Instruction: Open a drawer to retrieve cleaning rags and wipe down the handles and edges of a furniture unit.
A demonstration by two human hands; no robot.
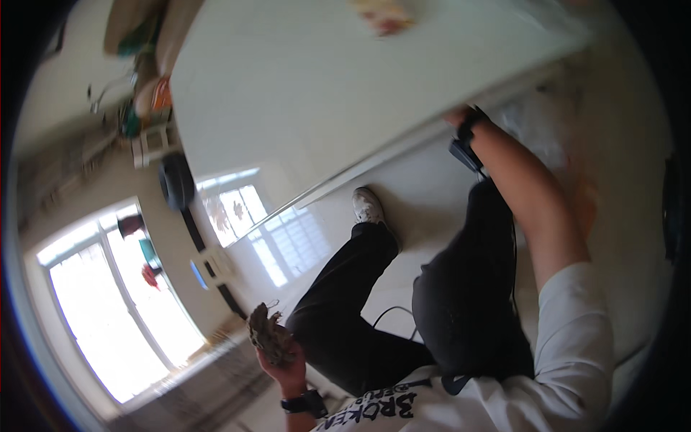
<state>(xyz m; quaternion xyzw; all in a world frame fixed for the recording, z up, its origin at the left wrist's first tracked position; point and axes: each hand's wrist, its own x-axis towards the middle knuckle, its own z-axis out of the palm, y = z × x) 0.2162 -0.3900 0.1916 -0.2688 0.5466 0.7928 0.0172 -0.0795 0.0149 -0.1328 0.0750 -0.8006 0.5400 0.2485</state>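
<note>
At the lower left, my left hand (pixel 283 367) is closed around a crumpled grey-brown clump (pixel 270 336), perhaps a rag, with loose strands at its top. That hand is off to the side, away from the glossy white tabletop (pixel 302 102). My right hand (pixel 458 116) is at the near edge of the tabletop; its fingers are small and blurred, and whether they grip anything cannot be seen. Both wrists wear black bands, and a dark box-shaped device (pixel 465 155) hangs by the right one. A blurred yellowish and red item (pixel 384 17) lies at the tabletop's far side.
Clear plastic (pixel 532 127) and a blurred orange thing (pixel 586 197) are beyond my right forearm. A thin black cable (pixel 393 310) runs by my legs. At left are a black rounded object (pixel 177 181), a bright window (pixel 119 302) and blurred clutter (pixel 143 102).
</note>
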